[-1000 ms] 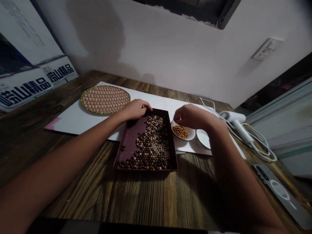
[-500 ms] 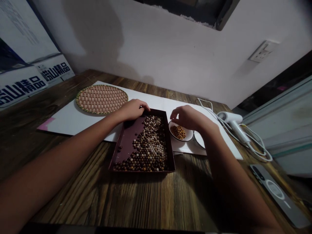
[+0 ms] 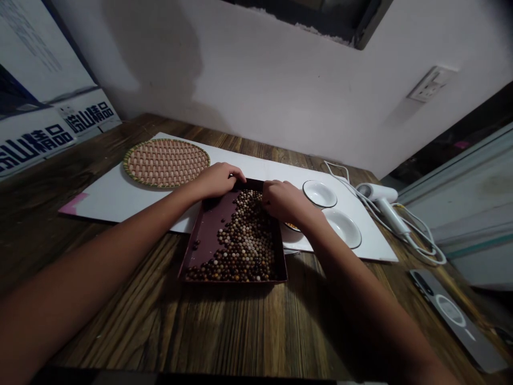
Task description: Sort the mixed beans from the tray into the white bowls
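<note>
A dark red tray (image 3: 209, 224) holds many small round beads (image 3: 244, 254) in brown, tan, black and cream, heaped mostly toward its right side. At the tray's far left corner, my left hand (image 3: 218, 179) grips the rim, thumb stretched along the far edge. My right hand (image 3: 282, 200) is over the tray's far right side with its fingertips pinched down at the beads; whether a bead is between them is hidden. Partly covered by that hand and wrist, a white dark-rimmed bowl (image 3: 295, 236) with yellow-brown beads stands just right of the tray.
Two more white bowls, one behind (image 3: 319, 194) and one nearer (image 3: 345, 230), stand on a white board (image 3: 256, 167). An oval woven mat (image 3: 167, 163) lies at left. To the right are a white hair dryer (image 3: 387, 206) with its cord and a phone (image 3: 457, 321).
My right hand has moved left from above the bowl of yellow-brown beads to the beads in the tray. Both other bowls now show fully. My left hand stays on the rim.
</note>
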{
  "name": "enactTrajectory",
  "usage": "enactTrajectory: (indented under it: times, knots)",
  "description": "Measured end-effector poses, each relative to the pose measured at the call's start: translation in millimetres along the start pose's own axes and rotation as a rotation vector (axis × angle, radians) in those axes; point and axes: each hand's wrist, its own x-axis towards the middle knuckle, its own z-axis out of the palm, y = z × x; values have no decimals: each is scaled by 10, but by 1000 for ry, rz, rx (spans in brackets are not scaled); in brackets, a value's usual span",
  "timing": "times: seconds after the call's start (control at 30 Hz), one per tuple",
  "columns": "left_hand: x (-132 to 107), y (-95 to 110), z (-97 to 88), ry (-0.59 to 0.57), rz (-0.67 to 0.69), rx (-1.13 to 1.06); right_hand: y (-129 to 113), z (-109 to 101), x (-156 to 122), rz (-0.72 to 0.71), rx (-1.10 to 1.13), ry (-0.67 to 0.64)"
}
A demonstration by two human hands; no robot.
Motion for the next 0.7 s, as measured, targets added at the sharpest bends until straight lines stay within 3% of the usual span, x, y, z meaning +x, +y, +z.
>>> enactTrajectory:
  times: [0.27,0.4,0.57,0.7]
  knots:
    - [2,-14,6,3,14,20,15,148,83,-64,15,43]
    - [4,1,-1,-3,8,19,199,5,39,-133,216,-52]
    - [1,23,-15,-16,-17,5,572,-175,-86,-104,264,65]
    - [5,3,-6,-19,-5,11,498,-173,-107,-40,239,51]
